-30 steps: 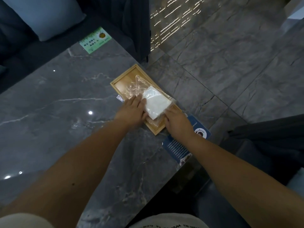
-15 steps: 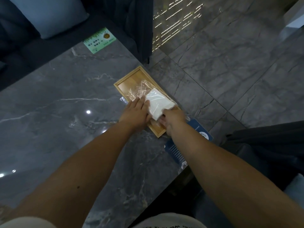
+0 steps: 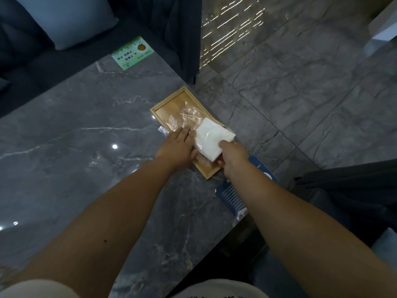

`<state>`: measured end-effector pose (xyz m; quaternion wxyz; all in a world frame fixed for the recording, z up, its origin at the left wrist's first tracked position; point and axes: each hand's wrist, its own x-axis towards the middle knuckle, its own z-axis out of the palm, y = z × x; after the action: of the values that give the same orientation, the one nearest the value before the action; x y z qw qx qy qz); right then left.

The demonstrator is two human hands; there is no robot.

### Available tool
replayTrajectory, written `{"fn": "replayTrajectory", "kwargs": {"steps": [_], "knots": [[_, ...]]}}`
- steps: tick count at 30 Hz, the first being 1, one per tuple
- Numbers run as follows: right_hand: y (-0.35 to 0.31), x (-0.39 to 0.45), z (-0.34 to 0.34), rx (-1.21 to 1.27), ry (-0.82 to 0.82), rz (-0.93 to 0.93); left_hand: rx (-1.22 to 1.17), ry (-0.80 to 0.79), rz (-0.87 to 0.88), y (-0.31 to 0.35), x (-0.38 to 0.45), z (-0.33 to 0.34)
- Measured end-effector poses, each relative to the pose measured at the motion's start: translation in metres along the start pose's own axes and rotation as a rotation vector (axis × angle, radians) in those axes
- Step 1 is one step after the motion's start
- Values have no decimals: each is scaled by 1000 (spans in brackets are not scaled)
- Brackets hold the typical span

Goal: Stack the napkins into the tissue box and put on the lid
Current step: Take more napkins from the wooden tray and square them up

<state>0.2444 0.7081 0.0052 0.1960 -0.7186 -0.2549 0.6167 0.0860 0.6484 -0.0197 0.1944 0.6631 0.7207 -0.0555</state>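
Note:
A shallow wooden tissue box (image 3: 169, 104) lies at the right edge of the grey marble table. A white stack of napkins (image 3: 211, 139) in a clear plastic wrapper (image 3: 187, 118) rests in it, its near end raised. My right hand (image 3: 233, 157) grips the stack's near right corner. My left hand (image 3: 179, 145) lies flat on the wrapper at the stack's left side, pressing it down. No lid is visible.
A blue leaflet (image 3: 234, 195) lies under my right forearm at the table edge. A green card (image 3: 132, 53) sits at the table's far edge. Dark sofa with a pale cushion (image 3: 68, 20) stands behind. Tiled floor lies to the right.
My right hand moved from the box's near end up onto the napkin stack's corner and took hold of it. The stack's near end has lifted slightly. My left hand stayed put.

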Motion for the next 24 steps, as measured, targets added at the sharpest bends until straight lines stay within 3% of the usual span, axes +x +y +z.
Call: {"fn": "replayTrajectory", "kwargs": {"steps": [12, 20, 24], "knots": [[19, 7, -45, -51, -26, -42, 60, 3, 24, 3, 0, -7], [28, 5, -62, 58, -34, -111, 76, -8, 23, 1, 4, -7], [27, 5, -67, 176, -50, -31, 87, -18, 17, 2, 6, -6]]}}
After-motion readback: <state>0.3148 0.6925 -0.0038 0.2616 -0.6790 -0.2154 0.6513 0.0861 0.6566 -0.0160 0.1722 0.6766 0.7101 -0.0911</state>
